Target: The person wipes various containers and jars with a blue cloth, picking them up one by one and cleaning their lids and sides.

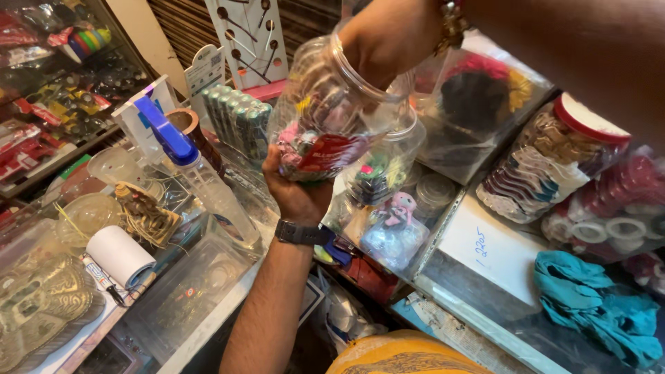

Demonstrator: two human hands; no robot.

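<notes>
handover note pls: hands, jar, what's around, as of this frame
Left hand: cups the base of the clear plastic jar, which is tilted and lifted above the counter.
Right hand: reaches into the jar's open mouth; fingers hidden inside.
Jar: lid off, holds small colourful items.
Nearby: spray bottle with blue trigger, white paper roll, red-lidded jar lying on its side, teal cloth.
Done: jar open, in hand. Left: nothing seen taken out yet.
</notes>
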